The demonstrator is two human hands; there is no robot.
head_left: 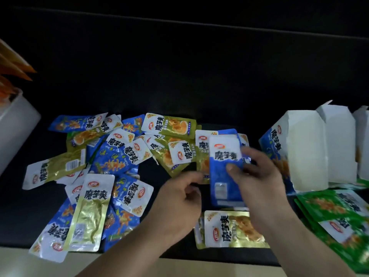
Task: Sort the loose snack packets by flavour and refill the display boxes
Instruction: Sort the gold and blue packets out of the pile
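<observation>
Loose blue and olive snack packets (pixel 111 156) lie heaped on the dark bench (pixel 179 86). To their right the left hand (pixel 179 198) has its fingers (pixel 189 176) curled, and I cannot tell whether they pinch a packet edge. The right hand (pixel 257 176) grips a stack of blue packets (pixel 223 176) just beside the open blue display box (pixel 279 148), with green packets (pixel 335 214) lying in front of the box.

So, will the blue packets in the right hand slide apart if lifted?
Probably slippery: the blue packets look glossy and sit offset in the right hand. Likely light and floppy too, as the loose packets on the dark surface lie bent and crinkled.
</observation>
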